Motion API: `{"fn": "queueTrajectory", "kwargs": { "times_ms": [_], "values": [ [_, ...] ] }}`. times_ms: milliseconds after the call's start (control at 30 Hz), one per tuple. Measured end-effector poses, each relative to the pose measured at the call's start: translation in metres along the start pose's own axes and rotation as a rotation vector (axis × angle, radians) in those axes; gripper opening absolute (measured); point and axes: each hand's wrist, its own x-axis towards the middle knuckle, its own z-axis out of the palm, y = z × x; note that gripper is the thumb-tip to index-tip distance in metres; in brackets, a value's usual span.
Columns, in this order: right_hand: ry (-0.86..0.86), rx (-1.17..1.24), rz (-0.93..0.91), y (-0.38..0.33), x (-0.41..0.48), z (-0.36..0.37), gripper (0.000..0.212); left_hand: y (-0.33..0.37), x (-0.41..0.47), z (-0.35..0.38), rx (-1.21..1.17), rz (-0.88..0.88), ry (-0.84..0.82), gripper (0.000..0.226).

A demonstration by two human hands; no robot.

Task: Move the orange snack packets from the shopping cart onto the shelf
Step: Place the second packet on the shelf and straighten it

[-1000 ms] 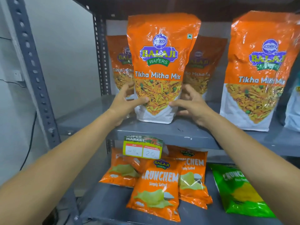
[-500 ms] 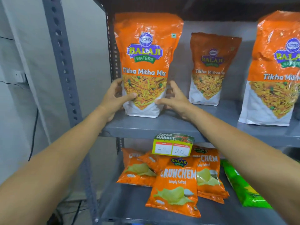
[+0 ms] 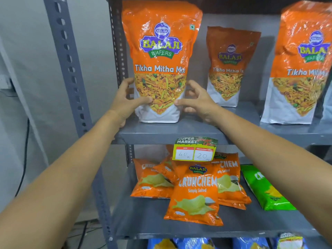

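Observation:
A tall orange Tikha Mitha Mix packet (image 3: 160, 51) stands upright at the left front of the grey shelf (image 3: 161, 133). My left hand (image 3: 125, 99) grips its lower left side, thumb across the front. My right hand (image 3: 197, 101) holds its lower right side the same way. A second orange packet (image 3: 230, 58) stands further back to the right. A third orange packet (image 3: 303, 60) stands at the right front edge. The shopping cart is out of view.
A grey perforated upright post (image 3: 71, 69) runs down the left of the rack. A price tag (image 3: 195, 150) hangs from the shelf's front lip. Below lie several orange Crunchem packets (image 3: 195, 196) and a green packet (image 3: 264, 189). Blue packets (image 3: 194, 244) show on the lowest level.
The packet in both hands has shifted left along the shelf and now stands near the left post. The packet behind it has come into full view.

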Motion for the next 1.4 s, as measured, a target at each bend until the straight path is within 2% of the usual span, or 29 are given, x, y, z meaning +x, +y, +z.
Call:
{"fn": "queueTrajectory", "kwargs": {
  "times_ms": [267, 400, 433, 500, 567, 600, 667, 733, 833, 933, 1033, 1100, 1300, 1400],
  "values": [
    [-0.035, -0.079, -0.014, -0.001, -0.002, -0.003, 0.048, 0.0, -0.002, -0.002, -0.004, 0.01, -0.008, 0.073],
    [-0.016, -0.152, -0.055, 0.001, -0.002, -0.007, 0.057, 0.001, -0.003, -0.001, 0.004, 0.043, -0.016, 0.071],
    [0.024, -0.188, -0.079, -0.002, -0.004, -0.006, 0.063, 0.001, -0.004, 0.0, 0.016, 0.096, 0.025, 0.069],
    [0.17, -0.297, -0.167, -0.008, -0.01, -0.007, 0.068, 0.004, -0.009, 0.001, 0.029, 0.263, 0.226, 0.056],
    [0.349, -0.4, -0.333, -0.012, -0.019, -0.012, 0.059, 0.007, -0.014, -0.001, 0.059, 0.448, 0.465, 0.038],
    [0.442, -0.451, -0.434, -0.014, -0.026, -0.016, 0.052, 0.008, -0.018, -0.002, 0.112, 0.526, 0.533, 0.035],
    [0.603, -0.543, -0.629, -0.018, -0.042, -0.027, 0.039, 0.01, -0.029, 0.001, 0.252, 0.651, 0.548, 0.033],
    [0.685, -0.575, -0.78, -0.018, -0.061, -0.043, 0.031, 0.011, -0.043, 0.014, 0.331, 0.736, 0.489, 0.035],
    [0.785, -0.514, -0.855, -0.008, -0.09, -0.078, 0.03, 0.019, -0.064, 0.05, 0.297, 0.76, 0.419, 0.037],
    [0.931, -0.501, -0.797, 0.005, -0.113, -0.12, 0.033, 0.029, -0.075, 0.1, 0.266, 0.79, 0.338, 0.024],
    [1.035, -0.393, -0.707, 0.006, -0.124, -0.167, 0.036, 0.041, -0.074, 0.158, 0.234, 0.784, 0.238, 0.028],
    [1.054, -0.308, -0.653, 0.003, -0.13, -0.201, 0.034, 0.045, -0.071, 0.199, 0.205, 0.716, 0.167, 0.03],
    [0.9, -0.235, -0.308, -0.004, -0.128, -0.272, 0.042, 0.042, -0.041, 0.295, 0.168, 0.428, -0.003, 0.047],
    [0.749, -0.108, -0.046, -0.006, -0.121, -0.291, 0.034, 0.036, -0.025, 0.32, 0.204, 0.34, -0.03, 0.058]
  ]
}}
